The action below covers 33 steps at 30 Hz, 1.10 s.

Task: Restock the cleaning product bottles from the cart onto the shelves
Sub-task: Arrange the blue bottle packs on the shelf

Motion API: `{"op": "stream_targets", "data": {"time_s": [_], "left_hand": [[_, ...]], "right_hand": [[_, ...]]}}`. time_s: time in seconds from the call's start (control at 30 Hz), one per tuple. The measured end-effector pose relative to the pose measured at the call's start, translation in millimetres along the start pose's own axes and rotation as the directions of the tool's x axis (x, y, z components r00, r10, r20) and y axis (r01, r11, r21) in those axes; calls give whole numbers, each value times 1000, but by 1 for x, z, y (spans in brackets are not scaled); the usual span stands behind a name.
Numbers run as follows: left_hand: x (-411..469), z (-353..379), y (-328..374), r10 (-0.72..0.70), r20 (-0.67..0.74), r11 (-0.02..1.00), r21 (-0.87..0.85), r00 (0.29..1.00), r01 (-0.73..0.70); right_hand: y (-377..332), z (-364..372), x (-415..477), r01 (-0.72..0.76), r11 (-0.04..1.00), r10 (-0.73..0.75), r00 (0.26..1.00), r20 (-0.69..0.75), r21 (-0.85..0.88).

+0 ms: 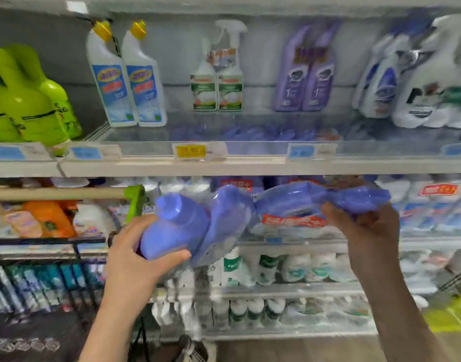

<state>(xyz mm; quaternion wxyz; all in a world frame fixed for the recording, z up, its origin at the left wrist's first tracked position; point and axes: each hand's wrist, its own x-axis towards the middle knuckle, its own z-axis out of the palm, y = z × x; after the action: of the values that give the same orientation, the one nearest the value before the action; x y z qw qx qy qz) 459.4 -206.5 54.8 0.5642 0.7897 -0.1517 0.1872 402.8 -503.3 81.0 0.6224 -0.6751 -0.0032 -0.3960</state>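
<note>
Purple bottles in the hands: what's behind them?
White packs with red labels show on the shelf right of the purple bottles, which the left hand and right hand hold. Stock straight behind them is covered.

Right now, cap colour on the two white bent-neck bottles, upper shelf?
Yellow caps, clearest in the head view.

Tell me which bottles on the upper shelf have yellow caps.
The two white angled-neck bottles with blue labels, between the green bottles and the spray bottles; only theirs are yellow.
</note>
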Motion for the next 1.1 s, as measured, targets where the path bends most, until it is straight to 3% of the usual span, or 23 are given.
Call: {"op": "stream_targets", "data": {"time_s": [0.23,0.4,0.7,1.1], "left_hand": [[4,78,-41,-59,-9,992,-114,998,57],[17,105,-65,-104,-6,989,-103,995,103],[45,134,-80,-69,36,988,-139,997,74],[61,173,-110,-32,47,984,-174,998,40]], "right_hand": [[60,-22,23,42,997,-43,999,-12,-61],[93,-28,39,84,994,-79,995,65,-63],[141,-43,60,9,997,5,987,161,-83],[182,-61,77,-172,985,172,982,81,-1]]}}
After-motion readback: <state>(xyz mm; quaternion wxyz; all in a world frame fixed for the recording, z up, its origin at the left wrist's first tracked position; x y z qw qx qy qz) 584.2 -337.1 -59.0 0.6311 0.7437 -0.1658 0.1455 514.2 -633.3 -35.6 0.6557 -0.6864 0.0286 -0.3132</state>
